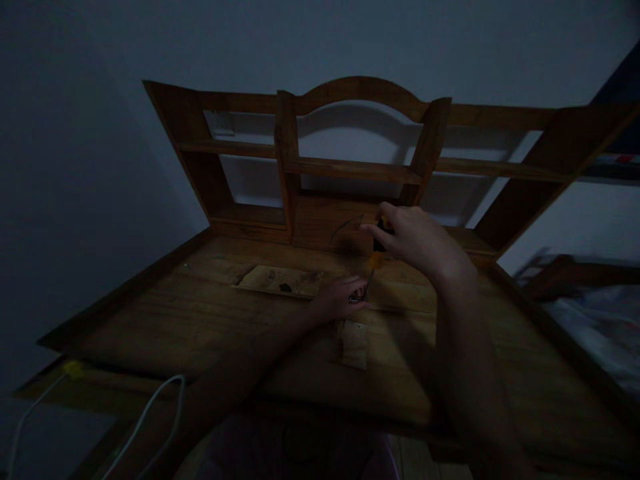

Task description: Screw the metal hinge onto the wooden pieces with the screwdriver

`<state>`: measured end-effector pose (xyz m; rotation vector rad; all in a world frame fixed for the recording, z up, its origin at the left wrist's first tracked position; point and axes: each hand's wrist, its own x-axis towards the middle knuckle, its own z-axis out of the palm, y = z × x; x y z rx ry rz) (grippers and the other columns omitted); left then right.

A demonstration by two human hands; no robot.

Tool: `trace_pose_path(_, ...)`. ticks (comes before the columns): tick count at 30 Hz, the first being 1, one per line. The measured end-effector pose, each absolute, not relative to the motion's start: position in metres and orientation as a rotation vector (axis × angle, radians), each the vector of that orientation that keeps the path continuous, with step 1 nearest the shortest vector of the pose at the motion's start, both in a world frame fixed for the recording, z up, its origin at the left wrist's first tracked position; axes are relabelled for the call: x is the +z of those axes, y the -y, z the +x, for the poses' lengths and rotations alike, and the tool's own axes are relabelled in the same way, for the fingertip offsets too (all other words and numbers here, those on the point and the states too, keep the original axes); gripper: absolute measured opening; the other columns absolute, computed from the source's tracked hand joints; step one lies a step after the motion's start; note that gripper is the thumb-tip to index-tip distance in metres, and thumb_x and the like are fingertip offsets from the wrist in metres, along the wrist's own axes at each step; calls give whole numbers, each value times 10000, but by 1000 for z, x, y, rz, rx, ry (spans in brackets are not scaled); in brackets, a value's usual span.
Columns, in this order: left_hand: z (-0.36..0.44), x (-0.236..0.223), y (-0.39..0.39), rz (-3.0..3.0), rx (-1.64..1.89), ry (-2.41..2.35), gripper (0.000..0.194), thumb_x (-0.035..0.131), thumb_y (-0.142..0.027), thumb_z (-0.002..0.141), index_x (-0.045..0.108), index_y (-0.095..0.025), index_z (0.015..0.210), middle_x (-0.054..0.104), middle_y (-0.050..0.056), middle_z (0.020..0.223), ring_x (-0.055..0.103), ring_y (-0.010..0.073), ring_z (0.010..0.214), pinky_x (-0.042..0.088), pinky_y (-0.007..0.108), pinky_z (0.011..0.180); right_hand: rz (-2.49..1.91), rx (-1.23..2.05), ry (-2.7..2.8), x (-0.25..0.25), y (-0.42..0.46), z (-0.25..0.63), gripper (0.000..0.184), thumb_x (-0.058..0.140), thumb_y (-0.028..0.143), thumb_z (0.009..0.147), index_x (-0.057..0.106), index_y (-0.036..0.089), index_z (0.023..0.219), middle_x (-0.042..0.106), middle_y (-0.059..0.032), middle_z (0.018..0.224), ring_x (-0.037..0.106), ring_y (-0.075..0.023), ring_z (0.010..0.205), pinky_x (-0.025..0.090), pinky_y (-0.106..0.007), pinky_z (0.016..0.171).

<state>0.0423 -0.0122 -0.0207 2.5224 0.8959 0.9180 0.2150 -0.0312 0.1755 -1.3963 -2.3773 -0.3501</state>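
My right hand (pixel 407 237) is wrapped round the black and yellow handle of a screwdriver (pixel 375 260). Its shaft slants down to the fingers of my left hand (pixel 340 297), low over the desk. Those fingers are closed in a pinch round a small piece with a metallic glint, too dark to name. Left of that hand lies a long, pale, stained board (pixel 270 280) with a small dark piece (pixel 285 287) on it. Nearer me is a short pale wooden piece (pixel 353 343). A thin, curved dark strip (pixel 345 227) shows beside my right fingertips.
The wooden desk (pixel 210 313) carries a shelf unit (pixel 350 170) along its back, against the wall. A white cable (pixel 175 380) loops at the front left, near a yellow object (pixel 73 369). Pale plastic or cloth (pixel 595 333) lies beyond the right edge. The light is dim.
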Motion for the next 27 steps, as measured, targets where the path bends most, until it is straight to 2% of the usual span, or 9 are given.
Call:
trace_pose_path(3, 42, -21, 12, 2525, 901, -897, 298, 646, -401, 916, 589, -190, 1118, 614, 39, 970, 590, 186, 890, 481, 292, 793, -1358, -277, 2391, 179, 33, 216, 459, 448, 613, 954, 592, 179, 990, 696, -108, 888, 657, -277, 831, 422, -342, 671)
trace_pose_path(7, 41, -24, 10, 2537, 912, -863, 406, 647, -397, 919, 564, -201, 1265, 624, 46, 978, 600, 196, 916, 492, 307, 818, -1232, -180, 2437, 185, 36, 220, 329, 507, 483, 956, 627, 183, 1021, 698, -98, 1024, 650, -264, 938, 443, -339, 775)
trace_pose_path(9, 41, -26, 9, 2546, 931, -855, 404, 653, -384, 918, 570, -194, 1265, 622, 43, 954, 600, 190, 890, 488, 299, 795, -1230, -145, 2446, 186, 36, 220, 288, 504, 429, 964, 643, 192, 1051, 706, -85, 1004, 659, -251, 918, 449, -330, 783)
trace_pose_path(12, 42, -27, 9, 2544, 943, -849, 341, 658, -377, 913, 595, -178, 1183, 619, 44, 951, 594, 184, 870, 479, 289, 772, -1293, -171, 2433, 184, 35, 219, 301, 496, 440, 973, 652, 190, 1037, 713, -95, 960, 668, -253, 882, 451, -327, 751)
trace_pose_path(16, 42, -23, 12, 2541, 917, -872, 211, 648, -365, 915, 601, -176, 996, 602, 38, 938, 582, 180, 877, 471, 283, 775, -1500, -423, 2308, 179, 32, 215, 455, 408, 545, 988, 652, 161, 967, 707, -149, 888, 671, -315, 868, 439, -366, 695)
trace_pose_path(19, 43, -21, 13, 2521, 909, -884, 211, 654, -350, 909, 597, -181, 1022, 605, 42, 958, 582, 182, 891, 475, 288, 793, -1504, -397, 2325, 179, 31, 217, 456, 426, 562, 967, 641, 163, 1020, 711, -148, 899, 670, -315, 876, 445, -367, 694)
trace_pose_path(23, 43, -20, 14, 2517, 903, -878, 320, 646, -351, 914, 576, -189, 1181, 611, 43, 967, 590, 185, 882, 483, 294, 786, -1305, -193, 2444, 183, 33, 222, 264, 524, 372, 915, 626, 191, 1077, 713, -99, 1032, 663, -263, 926, 458, -337, 770)
trace_pose_path(25, 43, -21, 14, 2527, 914, -873, 352, 646, -351, 915, 563, -187, 1215, 612, 42, 960, 592, 187, 883, 482, 295, 783, -1264, -149, 2454, 184, 34, 223, 240, 512, 354, 921, 631, 200, 1062, 712, -79, 987, 662, -242, 878, 454, -326, 758)
trace_pose_path(27, 43, -21, 13, 2539, 911, -873, 301, 645, -352, 916, 583, -179, 1154, 613, 43, 955, 591, 188, 881, 480, 293, 779, -1262, -161, 2446, 184, 34, 221, 247, 491, 378, 944, 633, 199, 1037, 706, -76, 933, 659, -235, 833, 445, -323, 725)
